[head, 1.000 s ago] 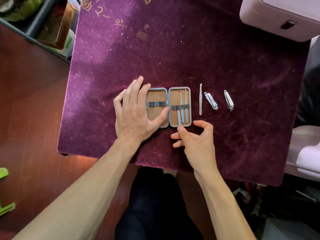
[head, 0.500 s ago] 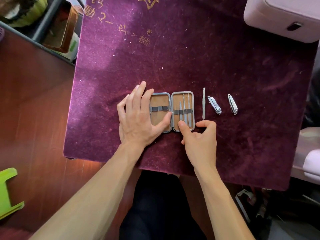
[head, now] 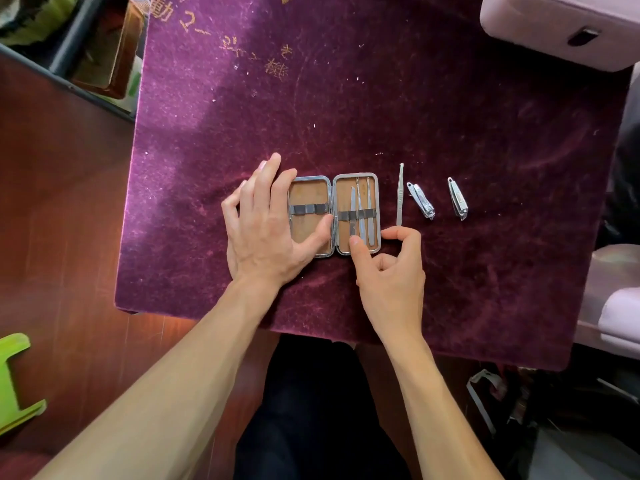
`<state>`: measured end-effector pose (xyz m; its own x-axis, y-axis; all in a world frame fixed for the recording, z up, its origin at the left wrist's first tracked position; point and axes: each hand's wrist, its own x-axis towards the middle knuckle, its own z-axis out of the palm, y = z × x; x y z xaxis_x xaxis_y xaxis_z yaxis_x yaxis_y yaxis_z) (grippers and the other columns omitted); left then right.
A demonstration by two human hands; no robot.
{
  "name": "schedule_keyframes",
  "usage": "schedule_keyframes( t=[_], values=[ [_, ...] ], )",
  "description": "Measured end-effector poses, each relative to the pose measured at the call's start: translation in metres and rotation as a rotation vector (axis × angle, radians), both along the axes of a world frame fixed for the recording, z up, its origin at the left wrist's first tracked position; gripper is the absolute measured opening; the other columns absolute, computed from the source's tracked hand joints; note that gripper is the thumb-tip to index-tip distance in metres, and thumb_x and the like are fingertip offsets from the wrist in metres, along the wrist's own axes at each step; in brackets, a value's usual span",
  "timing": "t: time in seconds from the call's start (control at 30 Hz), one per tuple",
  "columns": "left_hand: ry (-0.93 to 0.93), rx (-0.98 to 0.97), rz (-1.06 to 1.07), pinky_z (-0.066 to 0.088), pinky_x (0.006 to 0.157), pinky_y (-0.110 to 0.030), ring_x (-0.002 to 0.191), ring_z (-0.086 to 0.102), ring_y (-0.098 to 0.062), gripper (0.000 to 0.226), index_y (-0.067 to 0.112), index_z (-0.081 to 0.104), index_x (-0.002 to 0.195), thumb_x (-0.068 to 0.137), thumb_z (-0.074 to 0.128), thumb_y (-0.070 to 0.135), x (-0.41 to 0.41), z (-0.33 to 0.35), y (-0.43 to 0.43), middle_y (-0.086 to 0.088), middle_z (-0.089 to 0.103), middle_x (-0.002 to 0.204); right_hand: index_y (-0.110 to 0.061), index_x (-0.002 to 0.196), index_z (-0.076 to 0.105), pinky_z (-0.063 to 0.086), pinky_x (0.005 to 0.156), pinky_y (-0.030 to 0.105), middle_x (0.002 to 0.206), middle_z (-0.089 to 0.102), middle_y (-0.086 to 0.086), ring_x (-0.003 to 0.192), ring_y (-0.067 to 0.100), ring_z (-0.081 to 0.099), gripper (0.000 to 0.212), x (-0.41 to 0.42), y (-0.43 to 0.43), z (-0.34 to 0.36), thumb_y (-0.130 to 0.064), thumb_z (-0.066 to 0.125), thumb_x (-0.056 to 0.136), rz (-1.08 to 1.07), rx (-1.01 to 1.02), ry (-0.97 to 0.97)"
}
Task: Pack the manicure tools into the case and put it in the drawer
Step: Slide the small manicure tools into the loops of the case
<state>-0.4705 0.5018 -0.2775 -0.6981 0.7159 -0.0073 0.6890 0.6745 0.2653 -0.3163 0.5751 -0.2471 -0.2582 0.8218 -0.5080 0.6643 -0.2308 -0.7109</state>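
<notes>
Steel tool (head: 353,206) now sits deeper in the case (head: 308,192), right hand (head: 391,282) forefinger pushing, left hand (head: 263,233) flat, both grips unclenched; three loose tools (head: 420,200) outstanding right of case.

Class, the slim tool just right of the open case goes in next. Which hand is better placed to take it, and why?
Right, probably. The right hand sits just below the slim tool; the left hand steadies the case.

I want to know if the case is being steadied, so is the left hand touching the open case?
Touching. The head view shows the left hand laid over the left edge of the case, thumb resting on its lining.
</notes>
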Motion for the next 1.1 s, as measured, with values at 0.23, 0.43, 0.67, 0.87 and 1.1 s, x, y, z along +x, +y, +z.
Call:
schedule_keyframes(
  t=[0.23,0.43,0.67,0.87,1.1],
  values=[
    [-0.006,0.003,0.005,0.032,0.113,-0.044,0.146,0.043,-0.023,0.076,0.017,0.052,0.142,0.087,0.049,0.07,0.001,0.002,0.001,-0.002,0.04,0.162,-0.032,0.112,0.047,0.044,0.056,0.011,0.064,0.074,-0.003,0.048,0.008,0.063,0.034,-0.001,0.001,-0.003,-0.046,0.073,0.096,0.005,0.019,0.008],
    [-0.014,0.004,0.008,0.031,0.114,-0.042,0.147,0.042,-0.022,0.075,0.019,0.052,0.143,0.087,0.05,0.069,0.001,0.001,0.001,-0.001,0.04,0.162,-0.033,0.111,0.047,0.05,0.06,0.028,0.065,0.074,-0.004,0.048,0.01,0.064,0.033,-0.003,0.001,-0.002,-0.047,0.073,0.096,-0.005,0.033,0.006],
    [-0.009,0.009,0.008,0.032,0.114,-0.043,0.146,0.043,-0.022,0.074,0.019,0.051,0.142,0.087,0.05,0.069,0.0,-0.001,0.001,-0.001,0.04,0.162,-0.028,0.104,0.059,0.044,0.062,0.009,0.051,0.06,-0.016,0.045,0.002,0.054,0.023,0.011,0.004,0.0,-0.047,0.069,0.099,-0.163,0.2,0.05],
    [-0.012,0.007,0.004,0.033,0.113,-0.044,0.146,0.043,-0.022,0.073,0.019,0.05,0.142,0.088,0.05,0.068,0.0,-0.002,0.0,0.0,0.04,0.162,-0.033,0.098,0.069,0.049,0.058,0.015,0.07,0.067,-0.024,0.053,-0.001,0.057,0.006,0.036,0.019,0.006,-0.039,0.069,0.1,-0.264,0.25,0.002],
    [-0.005,0.02,0.01,0.033,0.112,-0.043,0.144,0.043,-0.021,0.072,0.02,0.051,0.142,0.088,0.051,0.068,0.001,-0.003,0.0,0.0,0.04,0.162,-0.027,0.114,0.08,0.048,0.073,0.006,0.093,0.068,-0.008,0.066,0.002,0.058,0.019,0.012,0.039,0.002,-0.034,0.077,0.096,-0.129,0.311,-0.044]
  ],
)
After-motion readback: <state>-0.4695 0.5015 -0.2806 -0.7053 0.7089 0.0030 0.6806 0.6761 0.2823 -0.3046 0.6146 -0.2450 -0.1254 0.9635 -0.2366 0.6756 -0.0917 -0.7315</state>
